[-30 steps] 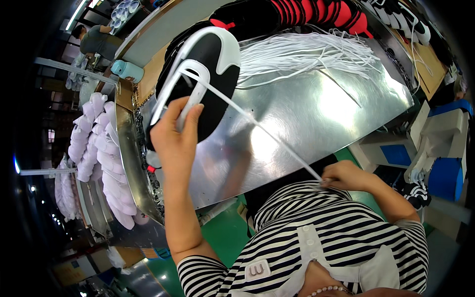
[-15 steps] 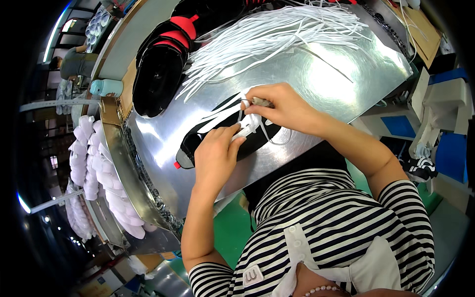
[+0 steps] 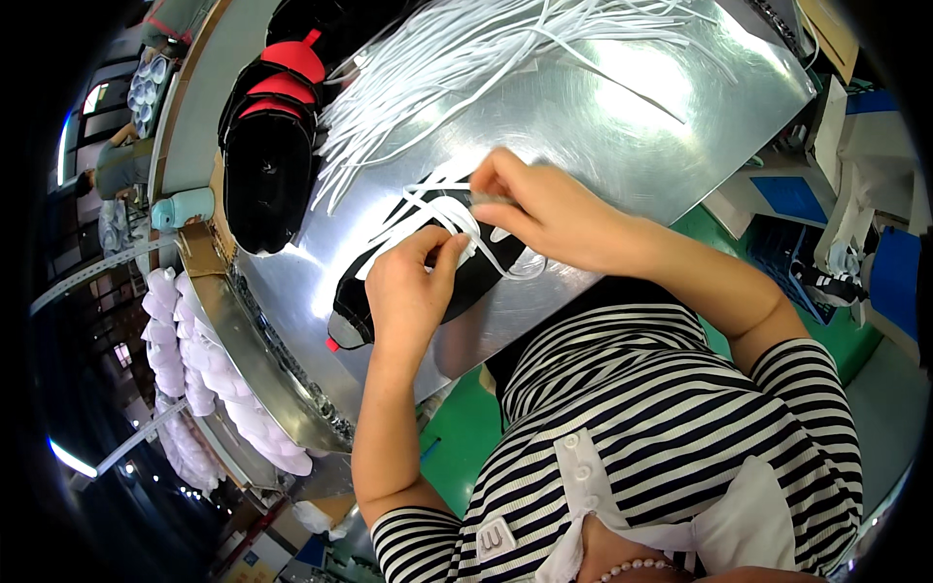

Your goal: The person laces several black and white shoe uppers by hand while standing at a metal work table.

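Observation:
A black shoe upper with white trim (image 3: pixel 466 277) lies on the shiny metal table (image 3: pixel 622 117) in front of me. My left hand (image 3: pixel 413 291) rests on the shoe and pinches a white lace (image 3: pixel 457 219) with thumb and fingers. My right hand (image 3: pixel 544 209) is over the shoe's far end, fingers closed on the same lace near the eyelets. The lace loops across the upper and curls off its right side.
A heap of loose white laces (image 3: pixel 466 58) spreads over the table's far part. Several black and red shoe uppers (image 3: pixel 267 146) lie stacked at the far left. White shoe forms (image 3: pixel 185 379) hang along the table's left rim. Blue bins (image 3: pixel 787 204) stand on the green floor at right.
The shoe was held up in my left hand a second ago with the lace pulled taut to the right. Now it lies on the table, both hands together on its lace.

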Motion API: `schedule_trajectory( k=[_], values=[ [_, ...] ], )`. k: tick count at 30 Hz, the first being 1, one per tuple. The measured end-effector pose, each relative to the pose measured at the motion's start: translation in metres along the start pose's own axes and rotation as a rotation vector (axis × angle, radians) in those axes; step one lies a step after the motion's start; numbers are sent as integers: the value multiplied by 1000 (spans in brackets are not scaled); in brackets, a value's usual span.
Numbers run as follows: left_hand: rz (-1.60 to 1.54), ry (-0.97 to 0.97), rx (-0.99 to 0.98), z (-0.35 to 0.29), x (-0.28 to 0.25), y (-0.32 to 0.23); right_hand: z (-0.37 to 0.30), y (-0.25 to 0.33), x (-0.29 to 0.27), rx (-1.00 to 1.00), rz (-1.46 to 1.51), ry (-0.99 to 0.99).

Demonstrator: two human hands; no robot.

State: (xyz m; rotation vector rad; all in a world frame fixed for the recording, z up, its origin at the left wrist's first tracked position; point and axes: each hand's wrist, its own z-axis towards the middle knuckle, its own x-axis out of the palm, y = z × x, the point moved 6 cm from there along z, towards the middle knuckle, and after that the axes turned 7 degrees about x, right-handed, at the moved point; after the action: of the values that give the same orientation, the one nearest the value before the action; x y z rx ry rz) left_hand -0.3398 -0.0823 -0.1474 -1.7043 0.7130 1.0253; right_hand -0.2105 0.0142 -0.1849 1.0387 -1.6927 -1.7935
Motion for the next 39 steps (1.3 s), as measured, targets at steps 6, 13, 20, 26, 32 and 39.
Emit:
schedule_trajectory(
  k=[6, 13, 20, 26, 32, 39],
  values=[
    [-36, 19, 4, 5, 1, 5, -28, -3, 8, 83, -140, 129],
    [-148, 44, 61, 3, 4, 6, -23, -8, 16, 46, -319, 61],
    [-34, -63, 367, -15, 15, -16, -23, -4, 45, -107, -502, -55],
    [170, -232, 359, -45, -2, -18, -44, 10, -10, 81, -317, 227],
    [339, -378, 659, -68, 6, -39, 2, -16, -46, 276, 332, 23],
    [-805, 479, -176, -70, 3, 45, 0, -3, -8, 71, 194, -10]
  ],
)
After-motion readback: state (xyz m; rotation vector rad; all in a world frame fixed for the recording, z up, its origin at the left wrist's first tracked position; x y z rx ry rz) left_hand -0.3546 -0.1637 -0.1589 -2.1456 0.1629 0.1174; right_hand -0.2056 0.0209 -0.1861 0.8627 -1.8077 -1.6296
